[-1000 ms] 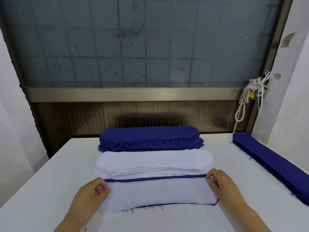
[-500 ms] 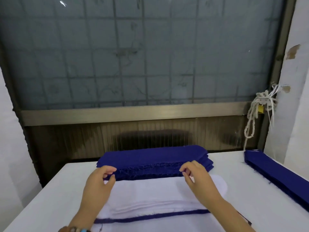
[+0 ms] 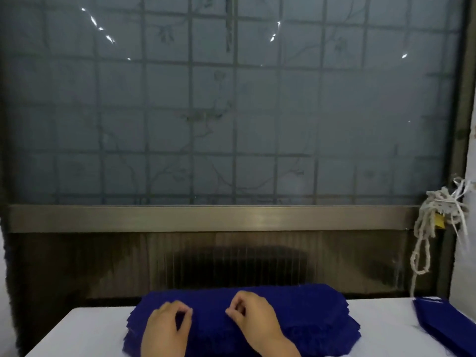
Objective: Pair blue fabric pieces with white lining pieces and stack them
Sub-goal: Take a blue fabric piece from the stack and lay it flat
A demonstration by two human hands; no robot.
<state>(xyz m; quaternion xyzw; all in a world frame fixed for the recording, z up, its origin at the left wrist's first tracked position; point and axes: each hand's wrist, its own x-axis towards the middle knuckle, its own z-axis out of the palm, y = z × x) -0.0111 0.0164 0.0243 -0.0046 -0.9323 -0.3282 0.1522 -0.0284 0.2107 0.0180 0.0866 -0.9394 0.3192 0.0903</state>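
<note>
A thick stack of blue fabric pieces (image 3: 304, 320) lies on the white table (image 3: 77, 336), at the bottom of the head view. Both my hands rest on top of it. My left hand (image 3: 167, 327) has its thumb and fingertips drawn together on the top blue piece, left of the middle. My right hand (image 3: 253, 320) pinches the same top piece near the middle. The white lining pieces and the paired piece lie below the frame edge, out of sight.
A second pile of long blue pieces (image 3: 445, 328) runs along the table's right edge. Behind the table rise a dark panel and a frosted grid window. A knotted white rope (image 3: 427, 228) hangs at the right by the wall.
Both hands left the paired piece near me, passed over the white stack and now sit on the blue stack. The view has tilted upward, dropping the white pieces out of frame.
</note>
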